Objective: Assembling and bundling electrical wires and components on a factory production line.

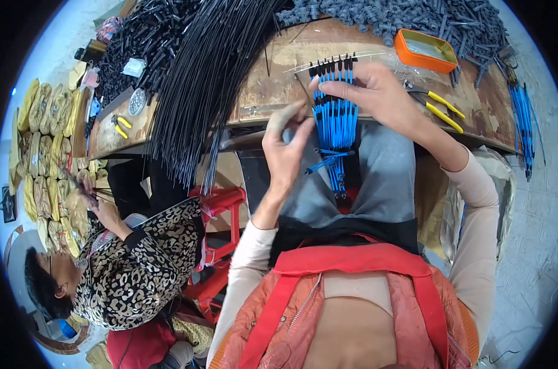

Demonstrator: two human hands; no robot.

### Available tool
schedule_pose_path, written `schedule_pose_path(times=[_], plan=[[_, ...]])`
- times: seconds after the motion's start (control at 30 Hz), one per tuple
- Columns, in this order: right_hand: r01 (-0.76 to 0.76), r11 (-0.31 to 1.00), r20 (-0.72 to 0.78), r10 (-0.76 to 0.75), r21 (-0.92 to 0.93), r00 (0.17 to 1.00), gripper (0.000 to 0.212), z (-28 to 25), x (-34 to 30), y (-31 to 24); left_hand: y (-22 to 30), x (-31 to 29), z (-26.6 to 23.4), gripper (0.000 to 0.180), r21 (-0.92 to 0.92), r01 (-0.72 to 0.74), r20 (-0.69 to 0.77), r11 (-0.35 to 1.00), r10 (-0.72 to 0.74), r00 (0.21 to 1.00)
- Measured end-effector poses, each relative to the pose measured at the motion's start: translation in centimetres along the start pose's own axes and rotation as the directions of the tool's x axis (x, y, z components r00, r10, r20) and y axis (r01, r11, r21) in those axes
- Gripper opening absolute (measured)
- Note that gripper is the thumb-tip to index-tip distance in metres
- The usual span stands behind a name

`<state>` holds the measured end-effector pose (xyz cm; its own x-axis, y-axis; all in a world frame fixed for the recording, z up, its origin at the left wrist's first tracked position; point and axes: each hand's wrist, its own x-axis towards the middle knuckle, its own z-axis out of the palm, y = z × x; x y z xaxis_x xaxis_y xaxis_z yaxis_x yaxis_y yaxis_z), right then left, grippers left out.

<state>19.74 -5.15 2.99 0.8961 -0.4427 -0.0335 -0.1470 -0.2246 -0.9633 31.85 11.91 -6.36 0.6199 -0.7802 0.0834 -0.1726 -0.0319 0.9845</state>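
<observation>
A fan of bright blue rods with black fittings [335, 132] hangs over the table's near edge, down between my knees. Its top ends, capped in black, lie against thin pale wires [303, 66]. My right hand [377, 98] reaches across the upper part from the right, its thumb and fingers closed at the fittings; whatever they pinch is hidden. Just left of the fan, my left hand [284, 144] is curled, with a gap between thumb and forefinger and nothing plainly held. A thin dark rod slants beside its fingertips.
A big sheaf of black rods [199, 92] crosses the table at left. Piles of black [150, 37] and grey fittings [414, 15] line the back. Yellow-handled pliers [442, 111] and an orange tin [425, 52] lie at right. Another person [137, 264] sits at left beside a red stool [223, 215].
</observation>
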Motion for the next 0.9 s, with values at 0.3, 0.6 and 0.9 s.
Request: schedule_pose_path(times=[0.3,0.6,0.9], plan=[[0.274,0.959,-0.157,-0.283,-0.077,0.946,0.021,3.6,-2.8,2.4,0.7,6.6,1.3,0.056,0.196,-0.684,0.557,0.702,0.494,0.667],[0.633,0.729,-0.550,-0.427,0.260,0.718,0.051,2.7,-5.9,6.4,0.9,6.7,2.4,0.049,0.266,-0.736,0.662,0.623,0.437,0.609],[-0.110,0.444,-0.130,-0.017,-0.889,0.991,0.017,-23.4,0.1,10.9,2.0,6.5,3.1,0.050,0.245,-0.741,0.644,0.625,0.467,0.606]])
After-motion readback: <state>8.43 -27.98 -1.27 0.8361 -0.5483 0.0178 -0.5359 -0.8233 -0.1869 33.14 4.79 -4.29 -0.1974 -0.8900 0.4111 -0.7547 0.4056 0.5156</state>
